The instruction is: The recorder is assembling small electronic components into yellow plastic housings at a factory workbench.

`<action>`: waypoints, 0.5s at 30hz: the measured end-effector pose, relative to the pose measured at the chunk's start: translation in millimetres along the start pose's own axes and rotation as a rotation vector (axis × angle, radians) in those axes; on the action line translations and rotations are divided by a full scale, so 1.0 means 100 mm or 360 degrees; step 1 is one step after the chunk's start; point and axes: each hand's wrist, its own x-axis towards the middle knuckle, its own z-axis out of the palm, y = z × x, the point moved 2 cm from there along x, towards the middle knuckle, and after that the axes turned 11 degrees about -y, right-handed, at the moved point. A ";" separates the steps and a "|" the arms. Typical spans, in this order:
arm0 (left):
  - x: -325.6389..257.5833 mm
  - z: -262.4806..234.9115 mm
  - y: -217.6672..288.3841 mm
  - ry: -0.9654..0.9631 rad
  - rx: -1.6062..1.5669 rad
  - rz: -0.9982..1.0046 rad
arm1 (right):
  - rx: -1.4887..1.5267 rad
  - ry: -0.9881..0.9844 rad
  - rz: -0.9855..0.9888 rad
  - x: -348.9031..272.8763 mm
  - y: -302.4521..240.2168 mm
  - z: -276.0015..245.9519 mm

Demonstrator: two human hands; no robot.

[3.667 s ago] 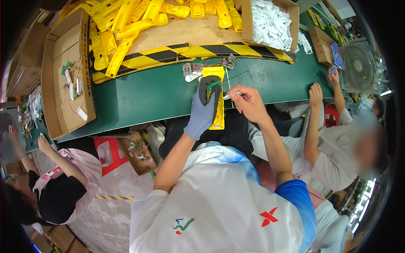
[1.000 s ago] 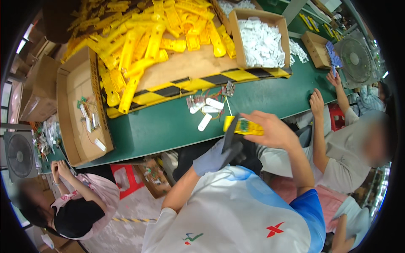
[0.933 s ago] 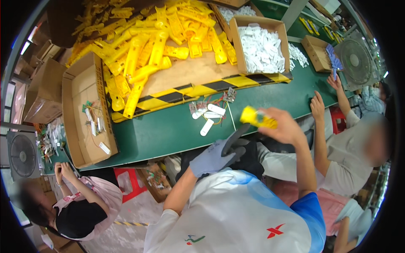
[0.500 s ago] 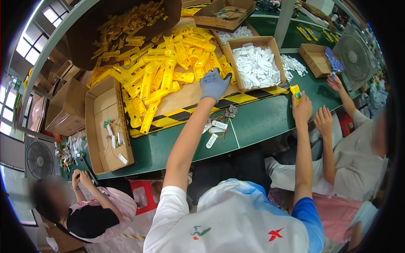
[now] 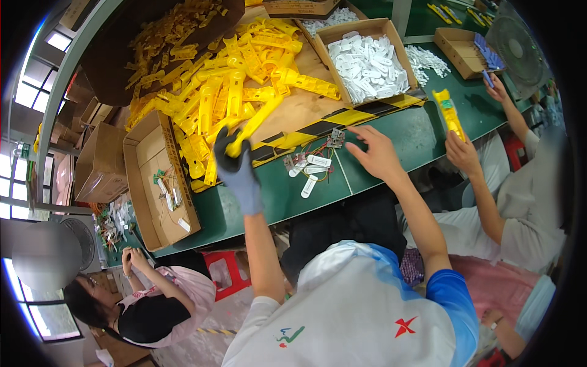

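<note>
My left hand (image 5: 240, 174), in a grey glove with dark fingers and palm, is closed round one end of a long yellow plastic shell (image 5: 260, 122). It holds the shell at the front edge of the heap of yellow shells (image 5: 235, 88). My bare right hand (image 5: 378, 156) is over the green table (image 5: 367, 177) with fingers apart and nothing in it. Nearest to it are a small circuit board (image 5: 335, 139) with thin wires and several white oblong parts (image 5: 318, 161) lying between my hands.
An open carton of white plastic parts (image 5: 367, 67) stands behind a black-and-yellow striped edge (image 5: 342, 117). Left is a shallow carton (image 5: 143, 202) with wired parts. At right, a co-worker's hand (image 5: 465, 153) holds a yellow shell with a green board (image 5: 449, 116); a fan (image 5: 513, 52) stands beyond.
My left hand has moved left and nearer from the heap, now with a yellow shell. My right hand has let go of the board-fitted shell and moved left; a co-worker holds such a shell.
</note>
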 end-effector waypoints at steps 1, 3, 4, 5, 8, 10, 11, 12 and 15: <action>-0.13 -0.16 0.05 0.0092 -0.0049 0.0007 | -0.0261 -0.0048 -0.0094 0.09 -0.01 0.09; -0.37 -0.42 0.21 0.0154 0.0111 0.0149 | -0.0376 -0.0060 -0.0145 0.21 0.02 0.23; -0.49 -0.56 0.19 0.0212 -0.0273 0.0123 | -0.0491 -0.0074 -0.0212 0.26 0.01 0.29; -0.61 -0.65 0.18 0.0262 -0.0662 0.0092 | -0.0497 -0.0091 -0.0213 0.30 0.00 0.29; -0.91 -0.81 0.17 0.0332 -0.1379 -0.0265 | -0.0144 -0.0347 0.0018 0.39 -0.01 0.31; -1.05 -0.68 0.22 0.0204 -0.1947 -0.0457 | -0.0048 -0.0409 0.0065 0.42 -0.06 0.30; -1.15 -0.61 0.20 0.0300 -0.2032 -0.0610 | 0.0058 -0.0445 0.0113 0.45 -0.09 0.29; -1.28 -0.55 0.18 0.0291 -0.2309 -0.0769 | 0.0060 -0.0364 0.0039 0.48 -0.12 0.26; -1.55 -0.24 0.18 0.0155 -0.2714 -0.1084 | 0.0420 -0.0222 -0.0206 0.63 -0.32 0.16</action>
